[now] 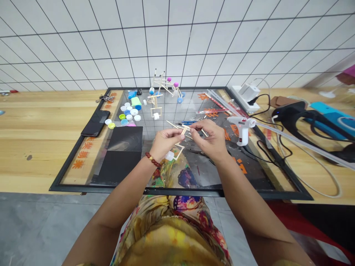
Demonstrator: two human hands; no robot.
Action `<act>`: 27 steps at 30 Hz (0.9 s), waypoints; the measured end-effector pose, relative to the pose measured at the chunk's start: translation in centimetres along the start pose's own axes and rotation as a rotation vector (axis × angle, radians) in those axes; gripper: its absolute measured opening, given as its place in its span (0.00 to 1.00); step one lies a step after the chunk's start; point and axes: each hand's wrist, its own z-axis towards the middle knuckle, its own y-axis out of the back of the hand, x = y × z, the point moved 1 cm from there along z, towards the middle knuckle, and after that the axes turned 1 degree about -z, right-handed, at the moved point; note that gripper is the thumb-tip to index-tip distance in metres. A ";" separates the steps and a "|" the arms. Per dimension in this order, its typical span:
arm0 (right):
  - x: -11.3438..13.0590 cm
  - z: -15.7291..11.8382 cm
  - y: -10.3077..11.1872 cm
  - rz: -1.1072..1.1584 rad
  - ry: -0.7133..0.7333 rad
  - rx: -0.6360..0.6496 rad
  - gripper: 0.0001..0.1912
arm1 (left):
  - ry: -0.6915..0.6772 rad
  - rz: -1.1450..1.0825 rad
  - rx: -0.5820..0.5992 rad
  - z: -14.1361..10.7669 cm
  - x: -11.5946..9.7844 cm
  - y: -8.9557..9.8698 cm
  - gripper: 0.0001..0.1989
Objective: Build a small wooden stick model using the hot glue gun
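Both hands meet over the glass panel, pinching a small figure of pale wooden sticks (180, 150). My left hand (166, 142), with a bead bracelet at its wrist, is closed on the figure from the left. From the right, my right hand (209, 139) pinches the same figure near its top; the fingers hide part of the joint. A white cap (169, 156) sits at the lower end of the sticks. Beyond the hands stand other stick figures (155, 100) with blue and purple pieces. Blue pens (189, 122) lie just behind my fingers.
A white glue gun (242, 129) stands to the right, a clear glue stick running back from it. Bottle caps (129, 111) and black card (122, 155) lie left, beside a phone (95, 123). A power strip (244, 99), cables and a black headset-like device (294, 118) occupy the right.
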 end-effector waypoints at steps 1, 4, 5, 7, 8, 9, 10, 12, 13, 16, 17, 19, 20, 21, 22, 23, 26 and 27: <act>0.0 0.0 0.0 -0.001 0.005 0.001 0.04 | 0.000 0.002 0.001 0.0 0.0 0.0 0.13; 0.0 0.0 0.0 -0.006 0.010 0.001 0.04 | 0.004 0.008 0.001 0.0 0.0 0.0 0.14; 0.1 0.1 0.1 -0.009 0.011 0.000 0.04 | 0.005 0.008 0.001 0.0 0.0 0.1 0.14; 0.1 0.1 0.1 -0.012 0.016 0.000 0.04 | 0.008 0.006 0.001 -0.1 0.0 0.1 0.14; 0.1 0.1 0.1 -0.013 0.017 -0.001 0.04 | 0.008 0.003 0.001 -0.1 0.0 0.1 0.14; 0.1 0.1 0.1 -0.013 0.018 -0.001 0.04 | 0.010 0.000 0.001 -0.1 0.0 0.1 0.14; 0.2 0.1 0.1 -0.012 0.019 0.000 0.04 | 0.012 -0.004 -0.001 -0.1 -0.1 0.1 0.14; 0.2 0.2 0.1 -0.012 0.014 0.007 0.04 | 0.016 -0.014 -0.002 -0.2 -0.1 0.0 0.13; 0.2 0.2 0.2 -0.013 0.009 0.012 0.05 | 0.019 -0.019 -0.003 -0.2 -0.1 0.0 0.13; 0.2 0.2 0.2 -0.014 -0.011 0.030 0.05 | 0.029 -0.026 -0.005 -0.2 -0.1 -0.1 0.12; 0.1 0.2 0.2 -0.014 -0.016 0.036 0.05 | 0.033 -0.027 -0.006 -0.2 -0.1 -0.1 0.13; 0.1 0.2 0.2 -0.012 -0.022 0.046 0.05 | 0.037 -0.025 -0.008 -0.1 -0.1 0.0 0.13; 0.1 0.3 0.2 -0.012 -0.024 0.053 0.05 | 0.037 -0.025 -0.008 -0.1 0.0 0.0 0.13; 0.1 0.3 0.2 -0.011 -0.026 0.058 0.05 | 0.036 -0.027 -0.008 -0.1 0.0 0.0 0.13; 0.1 0.3 0.2 -0.012 -0.029 0.062 0.05 | 0.034 -0.028 -0.009 -0.1 0.0 0.0 0.13; 0.1 0.3 0.2 -0.013 -0.032 0.065 0.06 | 0.033 -0.028 -0.008 -0.1 0.0 0.1 0.13; 0.1 0.3 0.3 -0.023 -0.036 0.069 0.06 | 0.031 -0.023 -0.009 -0.1 0.0 0.1 0.12; 0.1 0.3 0.3 -0.027 -0.035 0.066 0.05 | 0.031 -0.021 -0.007 -0.1 0.0 0.1 0.12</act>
